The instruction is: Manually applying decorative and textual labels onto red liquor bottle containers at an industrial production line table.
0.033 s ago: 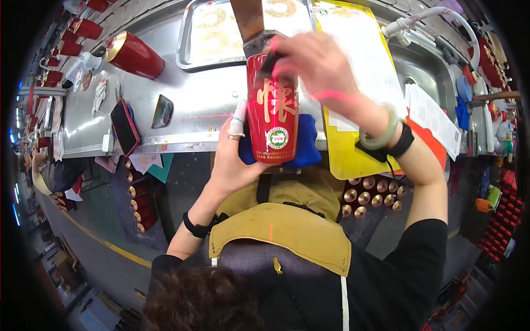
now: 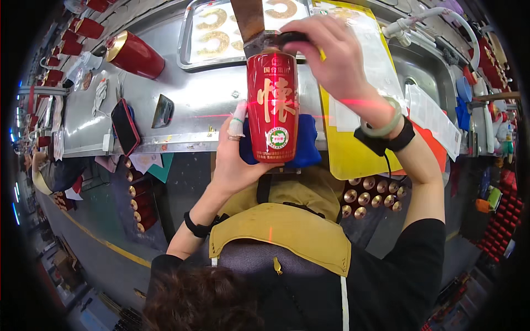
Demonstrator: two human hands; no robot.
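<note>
A red bottle (image 2: 273, 132) with large gold lettering and a round green-and-white label lies on its side over a blue cloth (image 2: 307, 144). Its neck points away from me, against a brown block with a metal plate (image 2: 249, 25). My left hand (image 2: 236, 157) is wrapped round the bottle's base from the left, one finger wearing a white cover. Over the neck end, my right hand (image 2: 334, 55) grips a small black rounded object (image 2: 292, 37) whose kind I cannot make out. A bit of yellow shows by its fingers. Red laser lines cross the bottle and my right wrist.
A metal tray (image 2: 190, 62) with gold C-shaped pieces stands behind. On the left are another red bottle (image 2: 134, 54), a phone (image 2: 126, 127) and a small dark shiny piece (image 2: 163, 111). Yellow board (image 2: 345, 160), white sheets and a sink (image 2: 422, 69) lie right.
My right hand has lifted off the bottle's upper front and shifted up and right with the black object, uncovering the shoulder and neck. The left hand and the bottle have stayed in place.
</note>
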